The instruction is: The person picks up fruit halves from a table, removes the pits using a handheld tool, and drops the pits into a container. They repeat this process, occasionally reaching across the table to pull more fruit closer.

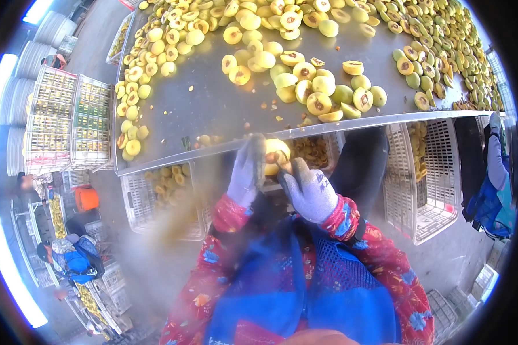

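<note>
My left hand (247,169), in a pale glove with dirty fingers, grips a yellow peach half (274,150) just below the table's front edge. The cut face shows a brown middle. My right hand (311,194), gloved the same way, is closed around a small dark pitting tool (281,170), whose tip rests at the middle of the fruit. Its exact shape is partly hidden by the fingers. Beyond my hands, loose peach halves (319,103) lie on the metal table (195,109), some cut side up with brown stones or hollows showing.
Below the table edge stand white crates (426,215) holding fruit pieces. Larger heaps of halves (437,40) cover the table's far and right parts. Stacked crates (69,118) stand at left. A co-worker (495,178) is at the right; other people (77,259) work at the left.
</note>
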A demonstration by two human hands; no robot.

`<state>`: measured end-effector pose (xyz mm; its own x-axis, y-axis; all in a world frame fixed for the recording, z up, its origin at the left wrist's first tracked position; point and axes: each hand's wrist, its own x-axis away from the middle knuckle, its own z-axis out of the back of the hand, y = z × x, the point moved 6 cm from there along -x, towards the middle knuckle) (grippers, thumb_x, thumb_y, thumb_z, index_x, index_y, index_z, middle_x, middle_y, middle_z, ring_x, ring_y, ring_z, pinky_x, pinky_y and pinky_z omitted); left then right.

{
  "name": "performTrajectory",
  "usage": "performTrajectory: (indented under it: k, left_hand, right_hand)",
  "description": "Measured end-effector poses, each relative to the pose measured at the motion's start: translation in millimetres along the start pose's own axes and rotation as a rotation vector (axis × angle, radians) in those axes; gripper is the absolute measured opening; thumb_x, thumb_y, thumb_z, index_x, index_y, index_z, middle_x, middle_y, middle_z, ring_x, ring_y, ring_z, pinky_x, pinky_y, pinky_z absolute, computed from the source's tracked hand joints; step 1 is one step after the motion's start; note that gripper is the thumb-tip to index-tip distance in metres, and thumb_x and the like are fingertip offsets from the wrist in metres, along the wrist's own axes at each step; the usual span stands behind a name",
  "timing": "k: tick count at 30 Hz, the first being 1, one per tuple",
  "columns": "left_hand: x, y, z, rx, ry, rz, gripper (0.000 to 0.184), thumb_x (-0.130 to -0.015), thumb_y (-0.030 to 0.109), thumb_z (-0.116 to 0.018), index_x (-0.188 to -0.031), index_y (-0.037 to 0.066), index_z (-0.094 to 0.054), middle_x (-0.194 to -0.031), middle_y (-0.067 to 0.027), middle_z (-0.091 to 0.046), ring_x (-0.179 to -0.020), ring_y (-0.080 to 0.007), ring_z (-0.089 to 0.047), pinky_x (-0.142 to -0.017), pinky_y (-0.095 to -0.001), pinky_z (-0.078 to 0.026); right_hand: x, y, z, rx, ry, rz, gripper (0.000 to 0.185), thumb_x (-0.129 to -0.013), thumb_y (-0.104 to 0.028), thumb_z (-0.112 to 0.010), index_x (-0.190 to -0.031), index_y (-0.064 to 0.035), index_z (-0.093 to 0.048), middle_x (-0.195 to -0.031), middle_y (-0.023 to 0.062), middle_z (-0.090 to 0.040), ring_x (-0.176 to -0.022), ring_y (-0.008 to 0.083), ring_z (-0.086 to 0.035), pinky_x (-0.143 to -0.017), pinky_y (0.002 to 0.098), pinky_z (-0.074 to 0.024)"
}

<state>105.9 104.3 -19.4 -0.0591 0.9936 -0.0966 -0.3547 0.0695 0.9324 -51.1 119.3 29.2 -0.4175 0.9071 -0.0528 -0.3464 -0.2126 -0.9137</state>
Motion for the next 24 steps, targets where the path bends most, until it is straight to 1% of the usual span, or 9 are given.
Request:
performTrajectory:
  k: [2,5,7,10,13,16,18,23,24]
  left_hand:
    - [3,11,-3,0.107,0.058,0.05,0.039,-0.1,0.025,-0.049,-0.124,-0.005,-0.052,-0.114,-0.0203,-0.057,-0.097,-0.026,-0.06,-0.083,-0.0365,-0.049]
    - [17,9,-2,-0.145,0.158,-0.033,0.038,-0.102,0.02,-0.045,-0.128,-0.006,-0.051,-0.118,-0.0172,-0.06,-0.104,-0.0194,-0.059,-0.091,-0.0294,-0.047]
    - [17,7,-7,-0.003,0.191,0.183,0.036,-0.102,0.021,-0.044,-0.122,-0.006,-0.055,-0.109,-0.0155,-0.064,-0.096,-0.0177,-0.061,-0.085,-0.0292,-0.048]
    - [13,34,-12,-0.042,0.183,0.215,0.035,-0.102,0.024,-0.043,-0.111,-0.007,-0.059,-0.098,-0.0131,-0.066,-0.087,-0.0163,-0.06,-0.078,-0.0308,-0.048]
    - [10,22,-18,0.118,0.046,0.311,0.035,-0.101,0.028,-0.045,-0.117,-0.001,-0.056,-0.107,-0.0151,-0.061,-0.093,-0.02,-0.06,-0.079,-0.0336,-0.049]
    - [14,28,-22,0.582,-0.058,0.368,0.037,-0.1,0.033,-0.047,-0.122,0.004,-0.053,-0.114,-0.0128,-0.059,-0.098,-0.0192,-0.059,-0.082,-0.0332,-0.05]
    - [20,35,-25,0.948,-0.113,0.611,0.04,-0.099,0.036,-0.049,-0.126,0.006,-0.052,-0.114,-0.0082,-0.058,-0.101,-0.0166,-0.057,-0.088,-0.0312,-0.048]
    - [20,48,-19,0.341,-0.263,0.07,0.044,-0.1,0.039,-0.047,-0.127,0.005,-0.05,-0.112,-0.0076,-0.057,-0.102,-0.0168,-0.056,-0.088,-0.0295,-0.047]
    - [21,48,-23,0.356,-0.231,0.103,0.043,-0.1,0.04,-0.046,-0.125,0.005,-0.05,-0.109,-0.0068,-0.057,-0.099,-0.0159,-0.057,-0.086,-0.0281,-0.048]
  right_hand:
    - [2,1,-3,-0.021,0.009,0.008,0.016,-0.094,-0.015,-0.052,-0.094,0.0001,-0.047,-0.069,0.0228,-0.06,-0.064,0.0405,-0.062,-0.052,0.047,-0.0466]
    - [5,0,-7,-0.004,0.001,0.1,0.016,-0.096,-0.014,-0.05,-0.091,0.0003,-0.048,-0.071,0.0235,-0.06,-0.064,0.0404,-0.062,-0.053,0.0444,-0.0469]
    - [8,9,-12,-0.053,-0.021,0.044,0.017,-0.097,-0.015,-0.049,-0.09,0.0003,-0.049,-0.071,0.0225,-0.06,-0.062,0.0396,-0.061,-0.053,0.0423,-0.0471]
    - [11,15,-14,-0.555,-0.158,-0.491,0.02,-0.098,-0.019,-0.049,-0.093,0.0003,-0.05,-0.068,0.0195,-0.059,-0.059,0.0364,-0.061,-0.052,0.0397,-0.0472]
    - [12,27,-11,-0.525,-0.153,-0.472,0.021,-0.096,-0.021,-0.053,-0.095,-0.0007,-0.052,-0.066,0.0167,-0.058,-0.056,0.033,-0.061,-0.052,0.037,-0.0481]
    - [8,3,12,0.081,0.108,0.109,0.027,-0.09,-0.026,-0.063,-0.096,-0.002,-0.052,-0.067,0.0171,-0.06,-0.058,0.0331,-0.062,-0.052,0.0371,-0.0498]
    - [8,3,18,0.095,0.167,-0.004,0.031,-0.085,-0.028,-0.069,-0.098,-0.0043,-0.052,-0.068,0.0167,-0.06,-0.059,0.0333,-0.063,-0.053,0.0386,-0.0508]
    - [-3,6,16,0.26,0.098,-0.087,0.04,-0.075,-0.033,-0.075,-0.101,-0.0097,-0.054,-0.072,0.0152,-0.063,-0.065,0.0356,-0.066,-0.057,0.044,-0.0518]
    - [-4,8,16,0.205,0.083,-0.108,0.038,-0.076,-0.032,-0.073,-0.099,-0.0084,-0.055,-0.072,0.0161,-0.064,-0.066,0.0362,-0.065,-0.059,0.0442,-0.0518]
